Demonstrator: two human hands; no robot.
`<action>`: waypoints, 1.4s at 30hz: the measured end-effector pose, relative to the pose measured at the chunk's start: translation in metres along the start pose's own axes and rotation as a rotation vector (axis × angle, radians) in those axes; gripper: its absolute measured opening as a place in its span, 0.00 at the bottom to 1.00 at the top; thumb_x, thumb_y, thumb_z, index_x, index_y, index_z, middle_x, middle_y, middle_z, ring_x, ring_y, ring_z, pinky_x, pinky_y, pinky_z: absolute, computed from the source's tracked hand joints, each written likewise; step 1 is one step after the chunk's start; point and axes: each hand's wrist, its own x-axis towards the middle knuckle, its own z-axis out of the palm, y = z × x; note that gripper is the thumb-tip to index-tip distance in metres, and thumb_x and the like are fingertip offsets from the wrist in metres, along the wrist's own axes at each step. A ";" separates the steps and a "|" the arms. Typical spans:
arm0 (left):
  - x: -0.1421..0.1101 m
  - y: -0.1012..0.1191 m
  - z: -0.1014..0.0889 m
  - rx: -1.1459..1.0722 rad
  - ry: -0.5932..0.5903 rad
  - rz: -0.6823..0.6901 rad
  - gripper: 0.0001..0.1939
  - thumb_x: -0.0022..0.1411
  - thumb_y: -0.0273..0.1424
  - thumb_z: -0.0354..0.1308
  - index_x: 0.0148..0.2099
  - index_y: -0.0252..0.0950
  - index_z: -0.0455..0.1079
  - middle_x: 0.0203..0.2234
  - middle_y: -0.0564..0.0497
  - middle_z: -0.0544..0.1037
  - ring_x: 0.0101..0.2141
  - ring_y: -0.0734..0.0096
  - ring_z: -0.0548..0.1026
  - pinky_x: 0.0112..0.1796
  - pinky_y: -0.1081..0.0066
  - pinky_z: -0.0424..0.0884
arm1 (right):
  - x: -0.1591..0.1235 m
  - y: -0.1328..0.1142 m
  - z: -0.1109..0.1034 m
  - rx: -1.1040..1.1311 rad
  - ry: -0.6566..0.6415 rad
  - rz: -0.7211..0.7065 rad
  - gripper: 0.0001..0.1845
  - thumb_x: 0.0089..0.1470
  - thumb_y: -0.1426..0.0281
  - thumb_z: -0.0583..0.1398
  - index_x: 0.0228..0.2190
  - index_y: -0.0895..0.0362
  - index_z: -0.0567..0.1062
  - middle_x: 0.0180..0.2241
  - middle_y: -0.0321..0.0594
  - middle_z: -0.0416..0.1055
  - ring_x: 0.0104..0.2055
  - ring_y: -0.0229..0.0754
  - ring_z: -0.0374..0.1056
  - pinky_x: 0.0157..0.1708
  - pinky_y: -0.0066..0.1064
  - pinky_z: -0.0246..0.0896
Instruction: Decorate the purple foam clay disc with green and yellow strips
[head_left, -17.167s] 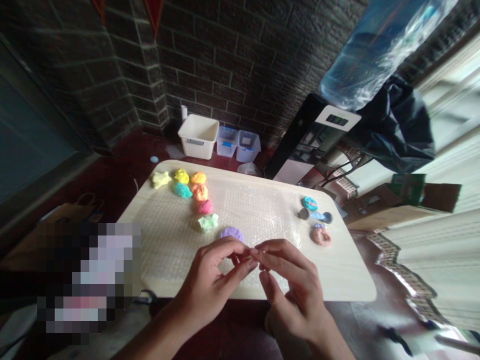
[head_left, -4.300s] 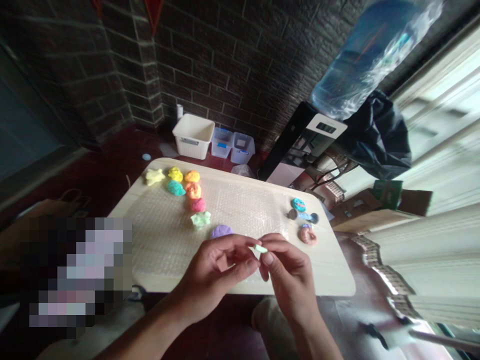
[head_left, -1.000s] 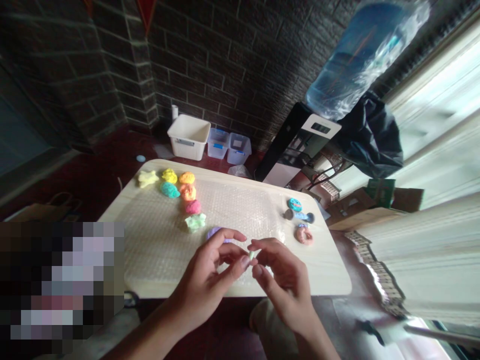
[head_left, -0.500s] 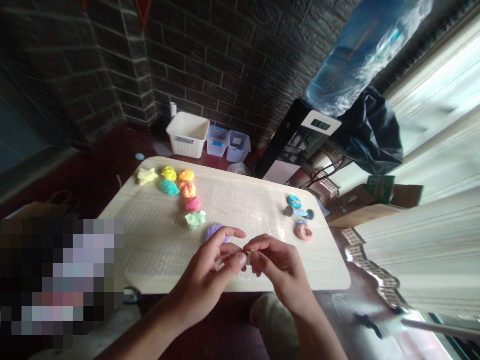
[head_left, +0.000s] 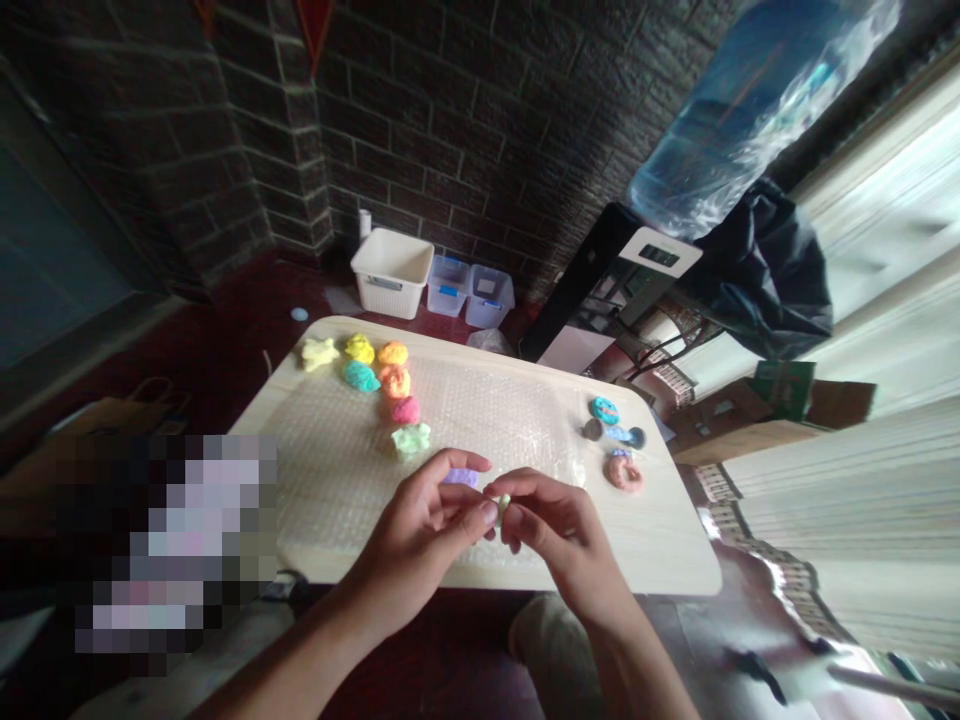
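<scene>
Between my two hands, above the near edge of the table, is a small pale green piece of what looks like modelling clay. My left hand pinches its left side with thumb and fingers, the index finger arched above. My right hand grips the other side between thumb and index finger. Behind my left hand, a purple clay lump is partly hidden. Farther back lie a pale green lump, a pink one and an orange one.
Bubble wrap covers much of the table. Yellow and teal lumps sit at back left. At right are a blue round piece, a dumbbell-shaped piece and a pink ring. Bins stand beyond.
The camera view has swung slightly left, so the table and its lumps appear farther right. Both hands keep pinching the small piece, which now shows more upright. My left hand covers more of the purple lump.
</scene>
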 end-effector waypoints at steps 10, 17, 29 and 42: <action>0.004 0.001 -0.015 0.109 0.256 0.091 0.14 0.68 0.37 0.62 0.51 0.37 0.70 0.38 0.47 0.83 0.40 0.64 0.80 0.42 0.66 0.73 | 0.013 0.006 0.009 -0.020 0.099 0.005 0.06 0.58 0.65 0.72 0.35 0.53 0.86 0.34 0.41 0.81 0.28 0.34 0.66 0.28 0.27 0.62; 0.005 0.007 -0.029 0.117 0.403 0.089 0.11 0.65 0.37 0.62 0.45 0.36 0.71 0.35 0.48 0.84 0.34 0.65 0.80 0.36 0.68 0.72 | 0.031 0.033 -0.003 -0.128 0.200 0.140 0.18 0.48 0.56 0.76 0.33 0.57 0.85 0.20 0.37 0.75 0.22 0.36 0.65 0.24 0.28 0.61; 0.014 -0.028 -0.045 0.963 0.315 0.135 0.08 0.66 0.29 0.57 0.47 0.38 0.73 0.39 0.46 0.82 0.37 0.59 0.80 0.39 0.62 0.75 | 0.056 0.069 -0.003 -0.186 0.236 0.286 0.20 0.44 0.56 0.76 0.29 0.60 0.83 0.23 0.40 0.77 0.24 0.38 0.68 0.25 0.30 0.61; 0.014 -0.042 -0.045 1.031 0.269 -0.007 0.16 0.69 0.30 0.55 0.57 0.35 0.72 0.49 0.39 0.83 0.40 0.54 0.81 0.43 0.55 0.78 | 0.054 0.072 0.002 -0.311 0.204 0.387 0.15 0.52 0.59 0.70 0.28 0.60 0.83 0.19 0.38 0.73 0.20 0.36 0.64 0.21 0.30 0.58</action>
